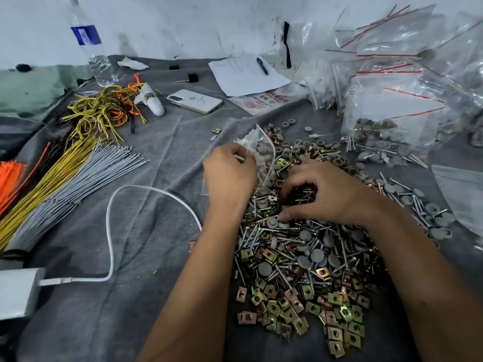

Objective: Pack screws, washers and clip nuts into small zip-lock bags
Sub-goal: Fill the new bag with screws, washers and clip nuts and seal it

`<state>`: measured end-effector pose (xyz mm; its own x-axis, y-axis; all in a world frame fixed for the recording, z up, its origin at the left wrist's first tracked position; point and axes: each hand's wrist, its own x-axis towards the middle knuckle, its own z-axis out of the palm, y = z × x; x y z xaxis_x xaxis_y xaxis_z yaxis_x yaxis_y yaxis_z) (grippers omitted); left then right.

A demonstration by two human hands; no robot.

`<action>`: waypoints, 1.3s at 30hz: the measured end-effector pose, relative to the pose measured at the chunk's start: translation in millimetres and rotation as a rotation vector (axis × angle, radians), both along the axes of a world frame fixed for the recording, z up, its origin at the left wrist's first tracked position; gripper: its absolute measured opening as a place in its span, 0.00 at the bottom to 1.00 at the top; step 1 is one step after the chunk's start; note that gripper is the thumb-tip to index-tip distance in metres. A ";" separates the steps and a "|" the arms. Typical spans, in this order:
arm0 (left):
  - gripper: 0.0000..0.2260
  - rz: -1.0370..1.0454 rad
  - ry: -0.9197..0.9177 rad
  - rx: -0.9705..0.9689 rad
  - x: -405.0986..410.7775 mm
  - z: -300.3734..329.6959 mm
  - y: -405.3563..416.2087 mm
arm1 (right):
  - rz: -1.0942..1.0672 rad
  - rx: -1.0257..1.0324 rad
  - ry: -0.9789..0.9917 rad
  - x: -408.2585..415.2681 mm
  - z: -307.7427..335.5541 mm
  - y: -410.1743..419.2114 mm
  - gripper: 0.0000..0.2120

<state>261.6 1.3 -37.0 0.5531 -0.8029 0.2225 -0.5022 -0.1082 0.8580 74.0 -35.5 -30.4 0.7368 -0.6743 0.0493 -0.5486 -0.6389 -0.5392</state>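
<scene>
A big heap of screws (295, 239), grey washers (308, 261) and brass-coloured clip nuts (337, 299) covers the grey cloth (146, 296) in front of me. My left hand (230, 176) pinches the mouth of a small clear zip-lock bag (261, 150), which stands upright with a few grey pieces inside. My right hand (332, 194) lies curled over the heap just right of the bag, with a bunch of dark screws under its fingers and the thumb touching a grey washer (283, 223).
Filled and empty zip-lock bags (392, 121) pile up at the right. At the left lie bundles of cable ties (65, 178) and wires (104, 108). A white cable (112, 231), a phone (194, 101), a water bottle (91, 48) and paper with a pen (245, 74) sit further out.
</scene>
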 end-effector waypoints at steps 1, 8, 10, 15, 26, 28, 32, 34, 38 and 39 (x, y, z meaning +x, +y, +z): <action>0.07 0.005 0.015 -0.012 0.1 -0.2 -0.1 | 0.004 0.013 -0.008 0.2 -0.2 -1.2 0.22; 0.09 -0.110 0.012 -0.013 -5.1 1.9 -1.7 | -0.133 -0.129 -0.561 0.7 0.7 -2.3 0.11; 0.08 -0.177 0.017 -0.003 -8.3 3.0 -2.0 | -0.143 -0.211 -0.639 3.8 -0.1 -1.4 0.10; 0.09 -0.215 0.080 -0.041 -11.3 4.1 0.2 | -0.220 -0.299 -0.471 7.5 -5.9 -1.0 0.15; 0.08 -0.029 0.075 -0.157 -4.0 1.2 0.2 | -0.248 -0.262 -0.062 -11.9 -1.9 -12.3 0.17; 0.09 -0.046 0.074 -0.146 -6.4 -0.4 -0.7 | -0.226 -0.190 0.121 -14.7 -3.0 -16.8 0.17; 0.10 -0.072 0.053 -0.106 -9.5 -3.5 -3.1 | -0.163 -0.119 0.102 -16.2 -2.2 -17.6 0.14; 0.10 -0.084 0.059 -0.105 -10.2 -3.4 -2.5 | -0.156 -0.097 0.019 -15.9 -1.4 -15.1 0.09; 0.08 -0.134 0.054 -0.102 -11.7 -2.1 -0.7 | -0.181 -0.208 -0.058 -14.0 -4.6 -15.9 0.05; 0.08 -0.146 0.045 -0.099 -12.1 -1.7 -0.3 | -0.217 -0.223 -0.157 -13.4 -4.7 -15.5 0.05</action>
<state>249.5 1.0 -38.7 0.4437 -0.8507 0.2818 -0.4672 0.0488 0.8828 60.6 -51.0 -35.1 0.5496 -0.7742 0.3139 -0.6060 -0.6282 -0.4880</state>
